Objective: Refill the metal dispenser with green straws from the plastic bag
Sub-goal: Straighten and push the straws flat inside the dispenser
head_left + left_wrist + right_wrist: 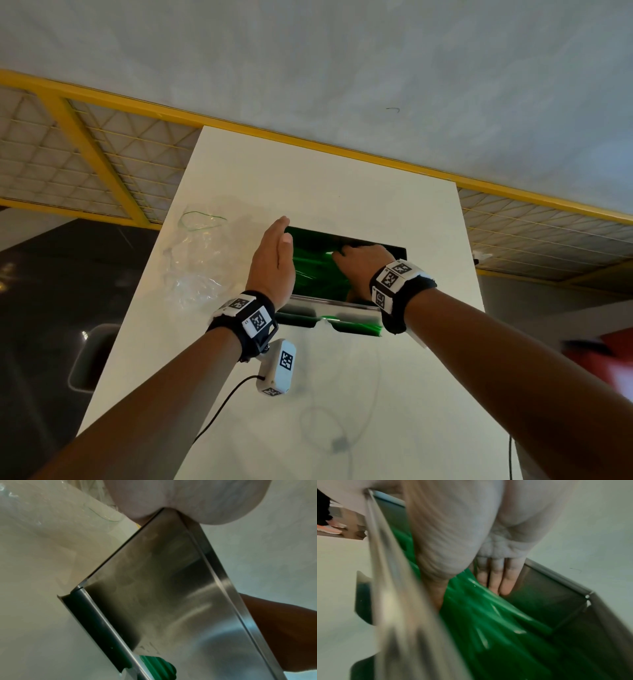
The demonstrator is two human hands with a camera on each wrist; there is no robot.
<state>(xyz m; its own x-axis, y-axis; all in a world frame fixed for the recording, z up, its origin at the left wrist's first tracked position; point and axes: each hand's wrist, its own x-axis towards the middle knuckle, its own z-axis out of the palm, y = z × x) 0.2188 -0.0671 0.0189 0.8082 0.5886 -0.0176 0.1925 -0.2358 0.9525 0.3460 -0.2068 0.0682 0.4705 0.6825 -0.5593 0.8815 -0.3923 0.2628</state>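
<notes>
Head view shows your left hand (272, 263) held flat and upright, fingers straight and together, its palm against the left end of the metal dispenser (329, 305). From the left wrist view, the heel of that palm (180, 500) presses on the top corner of the dispenser's steel side wall (163, 588); nothing is gripped.

Your right hand (363, 265) reaches down into the open top of the dispenser. In the right wrist view its fingers (496, 577) lie straight and side by side against the green straws (488, 622), with the thumb on the near side of the bundle. The picture is blurred, so I cannot tell whether you hold the straws or only press on them.

The green straws lie inside the dispenser, lengthwise, directly under your right hand and just right of your left palm. A few straw ends show at the low front slot (157, 665).

The plastic bag (198, 260), clear and crumpled, lies on the table (308, 178) just left of your left hand, apart from it. A thin green band (200, 219) rests at the bag's far end.
</notes>
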